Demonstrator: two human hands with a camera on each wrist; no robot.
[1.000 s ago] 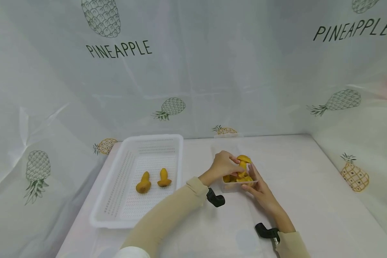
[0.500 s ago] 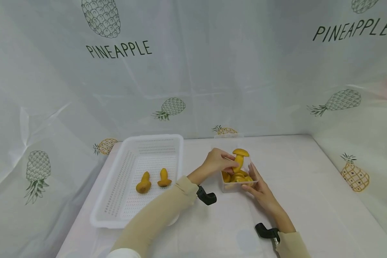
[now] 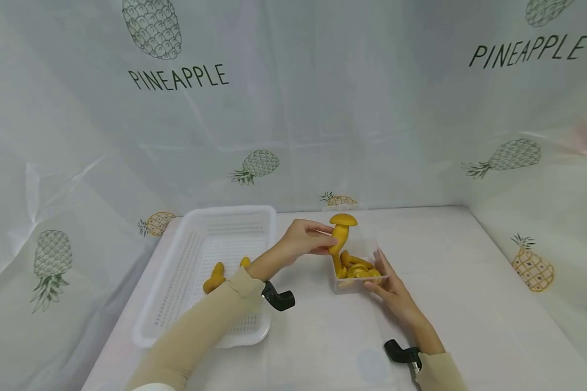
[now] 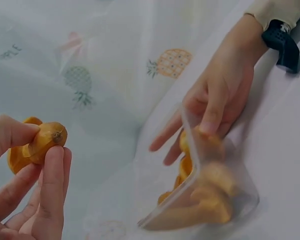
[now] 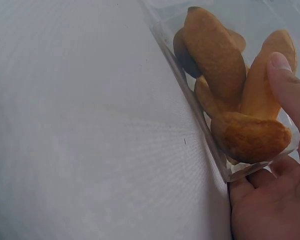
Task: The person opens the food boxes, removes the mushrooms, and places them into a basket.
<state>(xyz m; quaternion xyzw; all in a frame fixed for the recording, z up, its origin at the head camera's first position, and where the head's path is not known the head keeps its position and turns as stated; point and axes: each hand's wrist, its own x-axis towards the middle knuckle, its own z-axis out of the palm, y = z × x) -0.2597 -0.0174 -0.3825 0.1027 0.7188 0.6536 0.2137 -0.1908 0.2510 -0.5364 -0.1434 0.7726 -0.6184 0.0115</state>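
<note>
Crossing over the near part of a white perforated plastic basket, the beige left sleeve overlaps two yellow-brown mushrooms in it; one is mostly hidden. Black wrist device on the right arm, near side of the pale worktop. Beyond that, the right hand clasps the near right corner of a small clear rectangular plastic box, thumb on the near wall, other fingers along the right side. Box sits on the worktop with a pile of yellow mushrooms inside, stems and caps jumbled. Above and left of the box, the left hand pinches a yellow thick-stemmed mushroom low on the stem, fingers clamped, cap up, in the air. White pineapple-print curtain at the back.

Step in hand looks like moving one mushroom between box and basket; which way, can't tell. Next move likely calls for keeping the stem pinch firm and the cap clear of the box rim, box steadied by the right hand, then a gentle release wherever it's set down.
</note>
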